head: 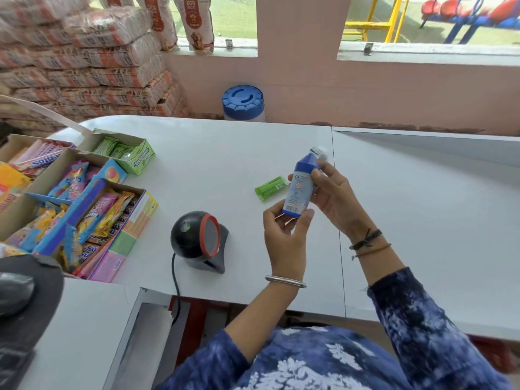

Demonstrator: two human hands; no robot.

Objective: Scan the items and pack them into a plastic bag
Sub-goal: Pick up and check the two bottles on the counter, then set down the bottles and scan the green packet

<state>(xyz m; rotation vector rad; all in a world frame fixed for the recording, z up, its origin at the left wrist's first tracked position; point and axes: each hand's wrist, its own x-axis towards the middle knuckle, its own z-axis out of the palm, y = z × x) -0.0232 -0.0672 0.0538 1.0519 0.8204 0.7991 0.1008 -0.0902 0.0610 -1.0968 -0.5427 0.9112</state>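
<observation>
A small blue-and-white bottle with a clear cap is held upright above the white counter. My left hand pinches its bottom end from below. My right hand grips its side and neck from the right. A green gum pack lies flat on the counter just left of the bottle. The black barcode scanner with a red ring stands near the front edge, to the left of my left hand, its window facing right. No plastic bag is visible.
Open cardboard boxes of candy and gum crowd the counter's left side. A computer mouse on a dark pad sits at the lower left. A blue-lidded tub stands behind the counter. Sacks are stacked at the back left.
</observation>
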